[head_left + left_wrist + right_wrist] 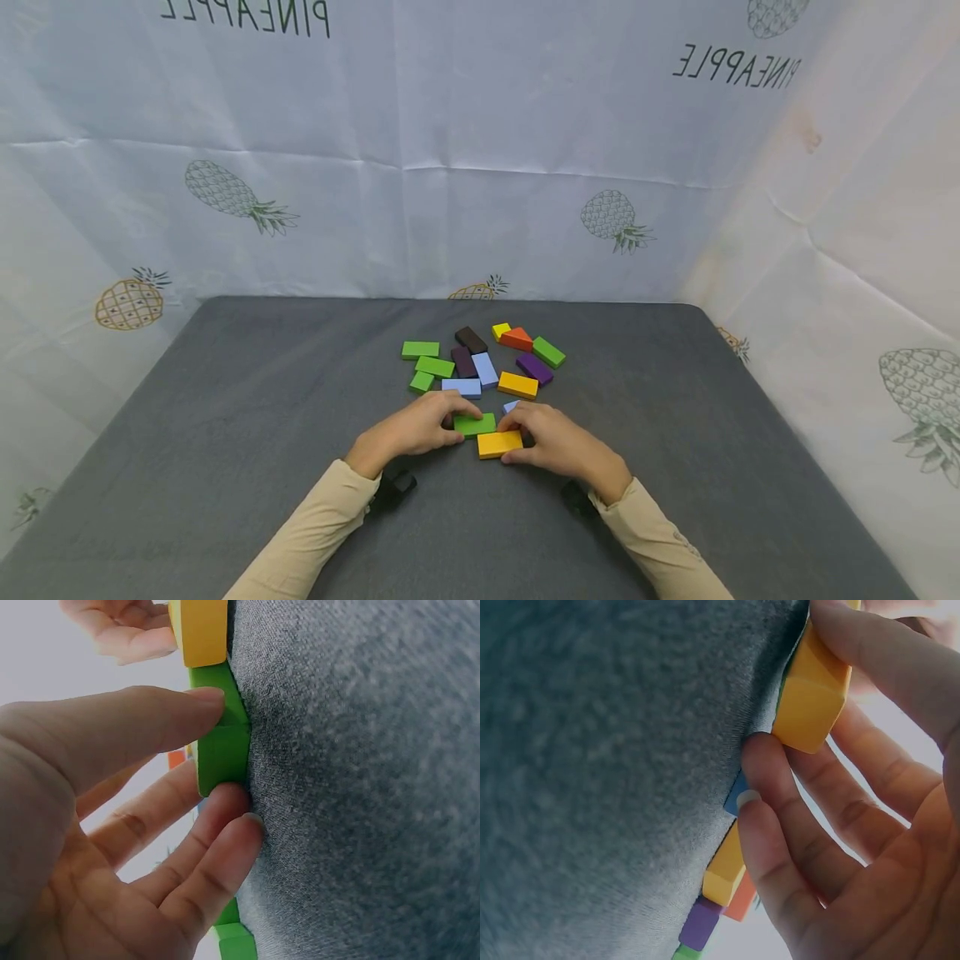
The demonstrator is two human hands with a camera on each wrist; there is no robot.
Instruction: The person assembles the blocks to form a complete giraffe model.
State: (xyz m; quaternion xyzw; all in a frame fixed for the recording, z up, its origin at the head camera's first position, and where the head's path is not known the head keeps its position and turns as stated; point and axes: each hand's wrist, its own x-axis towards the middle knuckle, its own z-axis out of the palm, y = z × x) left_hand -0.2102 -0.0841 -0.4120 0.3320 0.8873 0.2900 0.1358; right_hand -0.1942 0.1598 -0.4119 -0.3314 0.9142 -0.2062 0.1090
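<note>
My left hand (420, 423) holds a green block (472, 426) that lies flat on the grey table, its thumb on the near side in the left wrist view. In my right hand (558, 439) a yellow-orange block (493, 446) is pinched between thumb and fingers, just in front of the green one and overlapping its right end in the head view. The right wrist view shows the thumb on one long side of this yellow-orange block (810, 705). Partly hidden behind the right fingers lies a light blue block (511, 407).
Beyond the hands, loose blocks lie close together: several green ones (434, 367), light blue ones (461, 387), dark ones (471, 339), a purple (534, 368), another yellow-orange (518, 385), an orange-red (517, 338) and a yellow (501, 332). A pineapple-print cloth (450, 233) hangs behind the table (262, 417).
</note>
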